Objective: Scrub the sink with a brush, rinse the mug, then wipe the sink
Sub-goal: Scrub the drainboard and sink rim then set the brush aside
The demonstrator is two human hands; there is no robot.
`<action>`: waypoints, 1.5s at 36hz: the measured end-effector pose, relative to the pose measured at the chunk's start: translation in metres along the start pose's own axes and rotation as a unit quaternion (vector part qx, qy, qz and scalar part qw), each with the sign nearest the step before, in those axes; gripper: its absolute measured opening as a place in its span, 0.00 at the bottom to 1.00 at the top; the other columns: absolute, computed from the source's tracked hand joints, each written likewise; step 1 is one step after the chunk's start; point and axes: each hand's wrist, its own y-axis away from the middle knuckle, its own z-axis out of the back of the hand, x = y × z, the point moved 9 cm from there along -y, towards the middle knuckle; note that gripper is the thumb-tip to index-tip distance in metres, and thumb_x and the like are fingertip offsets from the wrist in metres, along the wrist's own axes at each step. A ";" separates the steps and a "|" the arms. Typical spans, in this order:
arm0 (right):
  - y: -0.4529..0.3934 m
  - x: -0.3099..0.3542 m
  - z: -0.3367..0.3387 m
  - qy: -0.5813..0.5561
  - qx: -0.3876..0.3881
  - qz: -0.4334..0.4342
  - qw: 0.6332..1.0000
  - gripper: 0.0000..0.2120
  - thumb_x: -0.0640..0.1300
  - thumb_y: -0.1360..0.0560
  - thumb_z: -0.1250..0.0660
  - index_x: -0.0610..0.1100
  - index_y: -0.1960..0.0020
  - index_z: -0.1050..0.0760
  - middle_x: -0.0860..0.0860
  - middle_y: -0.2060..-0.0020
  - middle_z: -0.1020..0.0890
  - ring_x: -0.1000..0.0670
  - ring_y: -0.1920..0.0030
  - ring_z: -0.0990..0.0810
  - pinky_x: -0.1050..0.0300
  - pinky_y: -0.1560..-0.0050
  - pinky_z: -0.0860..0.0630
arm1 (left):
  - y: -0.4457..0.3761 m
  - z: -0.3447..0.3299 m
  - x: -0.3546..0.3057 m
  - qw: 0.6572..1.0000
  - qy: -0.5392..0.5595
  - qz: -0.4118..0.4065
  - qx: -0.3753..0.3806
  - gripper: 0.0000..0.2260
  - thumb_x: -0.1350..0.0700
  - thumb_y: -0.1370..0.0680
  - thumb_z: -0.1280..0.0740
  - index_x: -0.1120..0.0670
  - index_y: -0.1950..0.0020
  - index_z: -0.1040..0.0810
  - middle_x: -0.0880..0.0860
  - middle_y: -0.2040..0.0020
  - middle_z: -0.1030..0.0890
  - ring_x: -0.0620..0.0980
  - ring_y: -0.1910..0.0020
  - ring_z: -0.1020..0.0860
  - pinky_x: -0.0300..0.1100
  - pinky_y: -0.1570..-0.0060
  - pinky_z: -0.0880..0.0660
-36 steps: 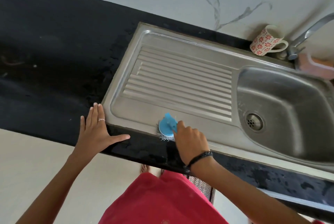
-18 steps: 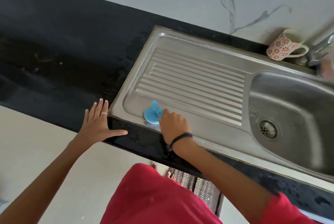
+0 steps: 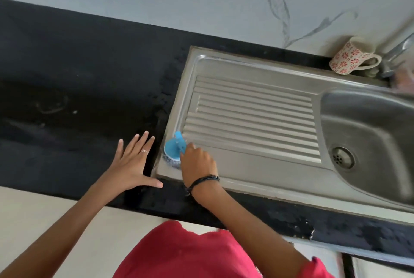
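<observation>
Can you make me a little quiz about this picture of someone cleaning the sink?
1. True or false: the right hand holds the blue scrub brush.
2. Where does the left hand rest? A) in the basin B) flat on the black counter C) on the tap
3. Fill in: the floral mug stands at the sink's back edge, beside the ____.

Key: 1 true. 2 B. 3 tap.

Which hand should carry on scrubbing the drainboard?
Right. The right hand already grips the brush on the sink; the left hand lies flat on the counter.
</observation>
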 end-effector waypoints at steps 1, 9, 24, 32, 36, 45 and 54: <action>-0.002 0.001 0.003 0.004 -0.006 -0.009 1.000 0.12 0.43 0.18 0.48 0.39 0.40 0.33 0.43 0.47 0.21 0.43 0.47 0.20 0.53 0.53 0.25 | -0.003 0.002 0.001 1.000 -0.008 -0.009 0.006 0.56 0.31 0.35 0.32 0.54 0.25 0.66 0.51 0.25 0.68 0.51 0.26 0.67 0.54 0.30 0.68; 0.036 0.005 -0.006 0.060 -0.046 -0.090 0.993 0.13 0.46 0.36 0.23 0.45 0.58 0.25 0.47 0.76 0.22 0.51 0.76 0.20 0.63 0.77 0.42 | -0.031 0.011 0.006 0.994 -0.039 -0.090 0.050 0.59 0.32 0.36 0.31 0.54 0.31 0.74 0.49 0.28 0.73 0.47 0.29 0.71 0.52 0.32 0.71; 0.038 0.013 -0.015 0.037 -0.055 -0.198 0.978 0.19 0.45 0.48 0.18 0.44 0.66 0.25 0.46 0.84 0.27 0.52 0.84 0.25 0.66 0.85 0.41 | -0.047 0.017 0.009 0.980 -0.058 -0.173 0.084 0.60 0.32 0.37 0.30 0.54 0.34 0.77 0.49 0.32 0.77 0.45 0.33 0.74 0.52 0.35 0.74; -0.045 0.006 0.014 -0.020 -0.066 -0.198 0.978 0.13 0.44 0.17 0.50 0.39 0.38 0.34 0.44 0.46 0.20 0.43 0.46 0.20 0.52 0.53 0.25 | -0.064 0.033 -0.001 0.977 -0.039 -0.203 0.055 0.57 0.33 0.34 0.31 0.55 0.27 0.70 0.51 0.27 0.71 0.45 0.30 0.72 0.52 0.34 0.73; -0.088 0.003 0.032 -0.020 -0.100 -0.202 0.974 0.12 0.41 0.18 0.49 0.38 0.39 0.33 0.44 0.48 0.20 0.44 0.47 0.20 0.54 0.54 0.25 | -0.070 0.038 -0.004 0.978 -0.027 -0.203 0.047 0.55 0.34 0.32 0.32 0.55 0.25 0.68 0.52 0.25 0.70 0.47 0.27 0.69 0.53 0.32 0.71; -0.037 0.010 0.002 -0.038 -0.044 -0.202 0.978 0.13 0.44 0.17 0.50 0.40 0.37 0.36 0.45 0.49 0.19 0.45 0.49 0.19 0.53 0.52 0.22 | -0.094 0.056 0.004 0.984 0.002 -0.177 0.015 0.54 0.32 0.32 0.34 0.56 0.25 0.68 0.53 0.25 0.69 0.48 0.28 0.70 0.53 0.31 0.69; -0.100 0.002 0.032 -0.038 -0.078 -0.238 0.967 0.13 0.41 0.18 0.51 0.39 0.37 0.35 0.43 0.46 0.20 0.44 0.46 0.20 0.52 0.51 0.24 | -0.113 0.066 0.010 0.985 0.036 -0.169 0.014 0.54 0.34 0.31 0.34 0.56 0.25 0.68 0.53 0.25 0.69 0.48 0.28 0.70 0.51 0.31 0.69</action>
